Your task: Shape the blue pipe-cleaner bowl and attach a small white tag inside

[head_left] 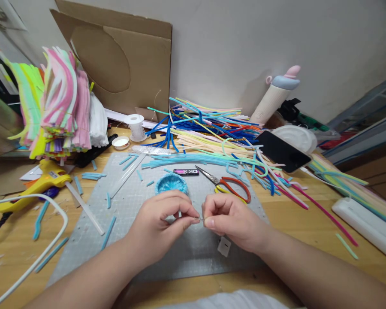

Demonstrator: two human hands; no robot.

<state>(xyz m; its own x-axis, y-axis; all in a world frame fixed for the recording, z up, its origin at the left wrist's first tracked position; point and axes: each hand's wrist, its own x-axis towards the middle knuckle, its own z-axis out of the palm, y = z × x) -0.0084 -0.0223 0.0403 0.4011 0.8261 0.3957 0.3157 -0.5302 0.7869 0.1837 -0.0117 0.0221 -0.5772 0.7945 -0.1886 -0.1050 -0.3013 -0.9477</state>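
Note:
Over the grey cutting mat, my left hand and my right hand meet fingertip to fingertip. Both are closed in a pinch. Something thin and small shows between the fingertips, too fine to name. Just behind my left hand sits a round light-blue fuzzy piece, partly hidden by it. Scissors with red and yellow handles lie behind my right hand, blades partly apart. A small white piece with a dark slot rests below my right hand. A black and purple battery lies beside the scissors.
Loose pipe cleaners pile up along the wall, with bundled ones at left. A yellow glue gun, a white cable, a phone, a bottle, a wire spool and a power strip surround the mat.

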